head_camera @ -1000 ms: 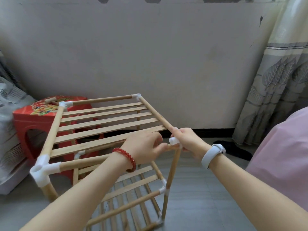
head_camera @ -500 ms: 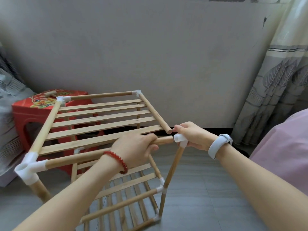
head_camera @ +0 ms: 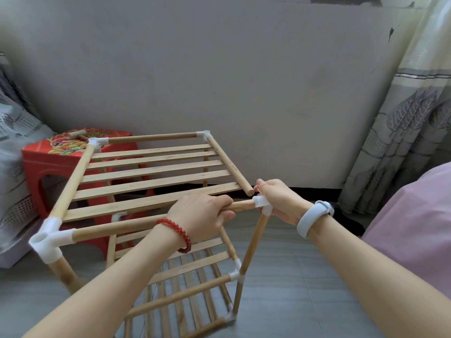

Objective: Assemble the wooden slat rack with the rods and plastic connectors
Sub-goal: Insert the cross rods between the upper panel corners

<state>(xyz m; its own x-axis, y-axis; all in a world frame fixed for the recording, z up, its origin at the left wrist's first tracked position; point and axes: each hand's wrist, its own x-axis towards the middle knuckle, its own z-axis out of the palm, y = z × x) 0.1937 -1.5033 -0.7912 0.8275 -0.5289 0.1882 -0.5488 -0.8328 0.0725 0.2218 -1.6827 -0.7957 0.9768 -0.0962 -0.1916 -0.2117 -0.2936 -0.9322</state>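
Observation:
The wooden slat rack [head_camera: 156, 181] stands on the floor with a slatted top shelf and lower slatted shelves. My left hand [head_camera: 202, 217] grips the near front rod [head_camera: 117, 228], whose end is seated in a white plastic corner connector [head_camera: 261, 203]. My right hand [head_camera: 280, 201] holds that connector, which sits atop the near right upright rod [head_camera: 251, 250]. The right side rod [head_camera: 229, 164] ends bare just above the connector, its tip free and not inserted. White connectors sit at the near left corner [head_camera: 50, 239], far left corner [head_camera: 97, 142] and far right corner [head_camera: 203, 134].
A red plastic stool [head_camera: 48, 164] stands behind the rack on the left with a small wooden mallet [head_camera: 76, 134] on it. Patterned bedding [head_camera: 14, 152] lies at far left, a curtain [head_camera: 410, 132] at right, pink fabric [head_camera: 415, 220] near right, grey wall behind.
The right side rod's end has come out of the corner connector and lies free above it. My right hand with the connector shifted slightly right and down; the front rod stays seated.

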